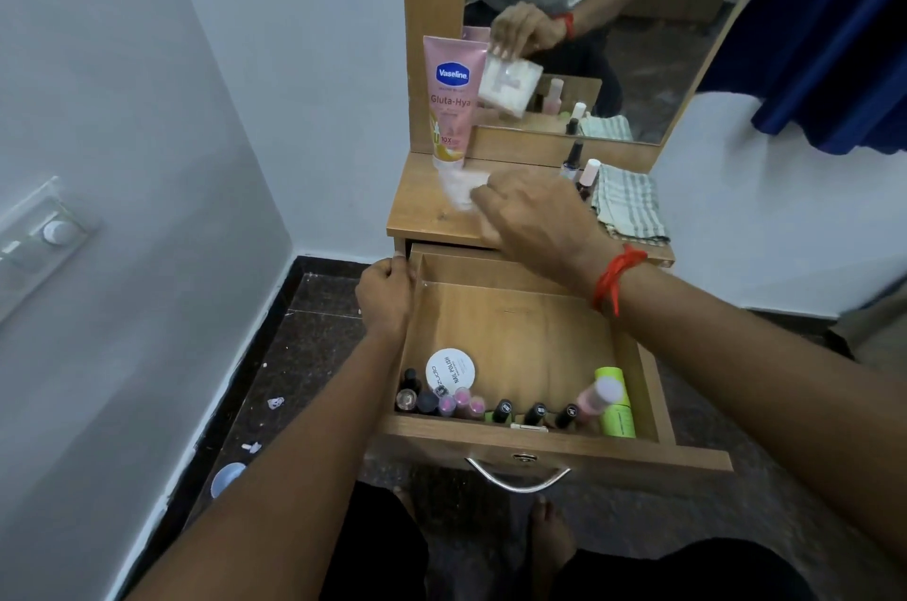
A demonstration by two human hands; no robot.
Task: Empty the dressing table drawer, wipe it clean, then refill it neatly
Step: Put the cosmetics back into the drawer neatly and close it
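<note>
Head view
Drawer (510, 325): pulled out of the dressing table, its rear half bare wood – the items are crowded along the front wall.
Drawer contents: a white round tin (450, 368) printed "nail polish" at front left, a row of small polish bottles (456, 401) beside and below it, three dark-capped bottles (535, 414) further right, a green tube (616, 404) lying in the right corner with a pink bottle (596, 392) across it.
Handle (518, 477): curved metal, on the drawer front.
Left hand (385, 296): grip closed on the drawer's left side wall near the back corner.
Right hand (532, 215): over the worktop (422, 212), fingers curled on a blurred white packet (461, 188) – the mirror (589, 36) shows the packet pinched from above.
Wrist: a red thread (616, 276) is tied round the right one.
Vaseline tube (451, 99): pink, standing cap-down at the worktop's rear left, just beside the packet.
Worktop right: two small bottles (581, 171) stand next to a striped cloth (630, 205), which hangs over the edge.
Floor (275, 379): dark stone, with scattered bits at left.
</note>
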